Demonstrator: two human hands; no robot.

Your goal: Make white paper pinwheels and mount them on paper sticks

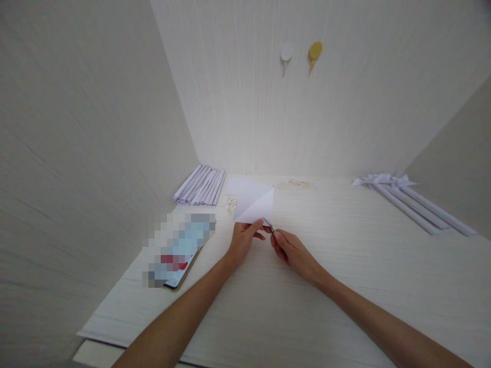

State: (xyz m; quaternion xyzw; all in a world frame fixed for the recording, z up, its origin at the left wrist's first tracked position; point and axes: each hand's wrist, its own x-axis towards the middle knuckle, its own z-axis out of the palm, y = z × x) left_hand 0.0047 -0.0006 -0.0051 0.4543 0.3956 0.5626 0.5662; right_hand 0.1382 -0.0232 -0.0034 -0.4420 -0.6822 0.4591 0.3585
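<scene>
My left hand (245, 239) pinches the lower edge of a white sheet of paper (256, 202), which has a diagonal fold line across it. Close by on the right, my right hand (287, 245) is closed around small scissors (271, 229). Their thin blades point up and left, at the paper's lower right corner. The handles are mostly hidden in my fingers. Behind the held paper lies another white sheet (238, 185), partly covered. Small pale scraps (230, 205) are scattered just left of the paper.
Several rolled paper tubes (201, 186) lie at the back left. A phone (184, 253), partly blurred, is left of my hands. On the right lie paper tubes with folded tops (410, 204). Brownish bits (299, 183) lie near the back wall, where white (286, 52) and yellow (315, 51) hooks hang.
</scene>
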